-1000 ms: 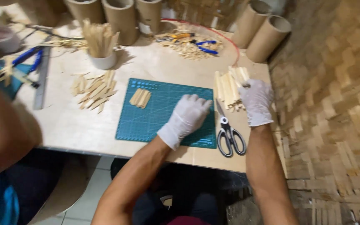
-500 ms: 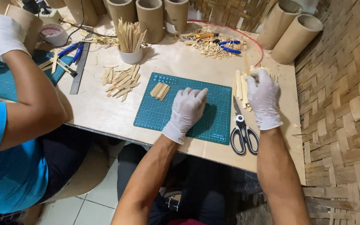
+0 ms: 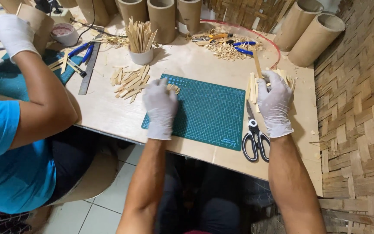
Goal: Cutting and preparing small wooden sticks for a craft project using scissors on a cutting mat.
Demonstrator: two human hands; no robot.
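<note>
Two gloved hands are at work here, and both have shifted in the last second. The left hand (image 3: 160,107) has slid from the middle of the green cutting mat (image 3: 208,113) to its upper left corner, where its grip now closes over the small bundle of short bamboo pieces (image 3: 174,89) lying there; only the tips of those pieces peek out past the fingers, so I cannot tell how tightly they are held. The right hand (image 3: 275,103) has come down on the stack of longer bamboo strips (image 3: 253,86) just off the mat's right edge, its grip narrow around one thin stick (image 3: 257,63) that stands up above the knuckles. Just below that hand the scissors (image 3: 255,136) lie untouched on the desk (image 3: 109,110). Left of the mat sits a loose heap of cut slats (image 3: 128,81) and a white cup of sticks (image 3: 140,41). At the far left, a co-worker's gloved hand (image 3: 16,34) holds a cardboard tube (image 3: 37,24).
</note>
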